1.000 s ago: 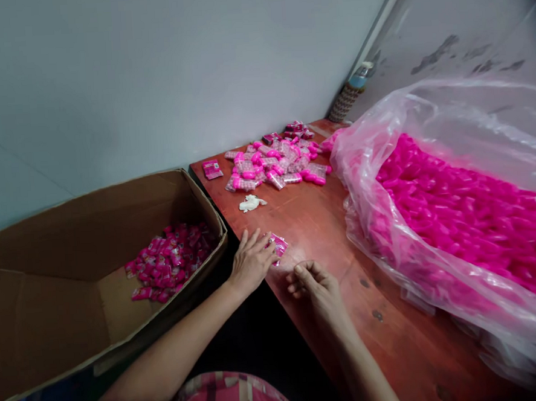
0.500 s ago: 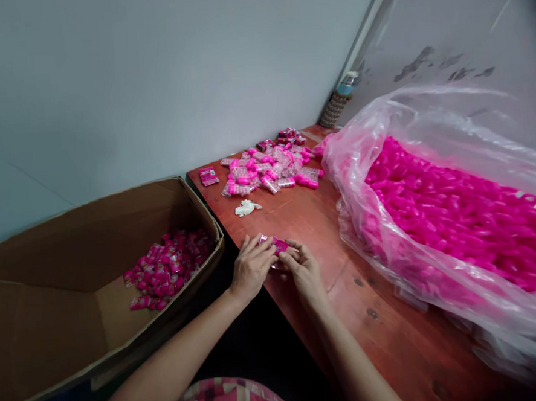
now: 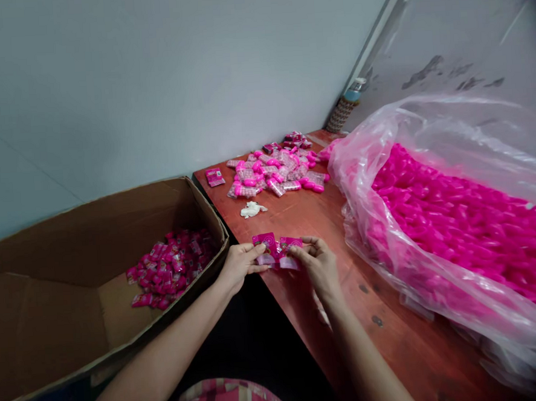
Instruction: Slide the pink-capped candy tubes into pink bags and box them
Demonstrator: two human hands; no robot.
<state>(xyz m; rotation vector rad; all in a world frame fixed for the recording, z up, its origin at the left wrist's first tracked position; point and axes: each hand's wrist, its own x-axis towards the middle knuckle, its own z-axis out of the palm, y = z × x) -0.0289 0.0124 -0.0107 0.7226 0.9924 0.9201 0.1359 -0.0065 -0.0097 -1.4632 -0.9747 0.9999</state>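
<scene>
Two pink printed wrappers, side by side, are held over the near edge of the red-brown table [image 3: 298,319]. My left hand [image 3: 241,264] pinches the left wrapper [image 3: 264,243] between thumb and fingers. The right wrapper [image 3: 289,246] is gripped at its right side by my right hand [image 3: 318,264]. Whether the two wrappers are joined in the middle I cannot tell. Beyond my hands a crumpled white scrap [image 3: 251,209] lies on the table, with a pile of clear packets with pink ends [image 3: 275,171] behind it.
To the left stands an open cardboard box [image 3: 47,238] with many pink packets [image 3: 172,267] inside. A large clear bag [image 3: 364,219] of bright pink pieces [image 3: 445,208] fills the right side. A bottle [image 3: 346,105] is in the back corner; a pink packet [image 3: 214,177] lies by the box.
My hands have moved apart, and the pink wrapper between them, mostly covered before, now shows as two flat printed pieces. The view has shifted slightly.
</scene>
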